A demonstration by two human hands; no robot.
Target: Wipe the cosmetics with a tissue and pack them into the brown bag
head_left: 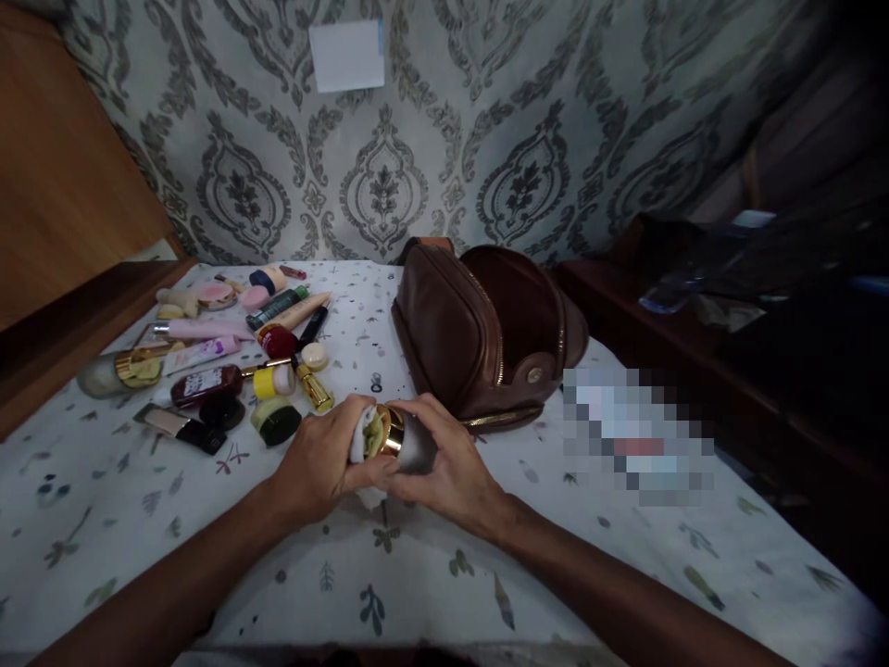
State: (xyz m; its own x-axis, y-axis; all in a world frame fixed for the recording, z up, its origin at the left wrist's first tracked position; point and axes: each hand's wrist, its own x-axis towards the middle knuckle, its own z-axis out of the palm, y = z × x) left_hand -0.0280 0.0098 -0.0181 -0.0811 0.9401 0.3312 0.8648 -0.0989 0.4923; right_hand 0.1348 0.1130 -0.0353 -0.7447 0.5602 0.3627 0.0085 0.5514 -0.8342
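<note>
My right hand [451, 463] is wrapped round a frosted grey bottle [415, 443] with a shiny gold cap, held tilted above the patterned cloth. Fingers of my left hand [323, 459] close on a crumpled white wipe [359, 435] with a yellow-green patch, pressed against the end of the gold cap. Just behind my right hand stands a brown leather toiletry bag [444, 324], its zipped top gaping. Left of my left hand lies a round jar with a dark lid [276, 421], near a small gold bottle [315, 387].
Several cosmetics lie at the left, among them a pink tube [201, 329], a dark red bottle [206, 384] and a gold-capped frosted bottle [104, 373]. A pixelated item [639, 435] lies at the right. Wooden edges [42, 394] flank the table; a patterned wall [381, 176] rises behind.
</note>
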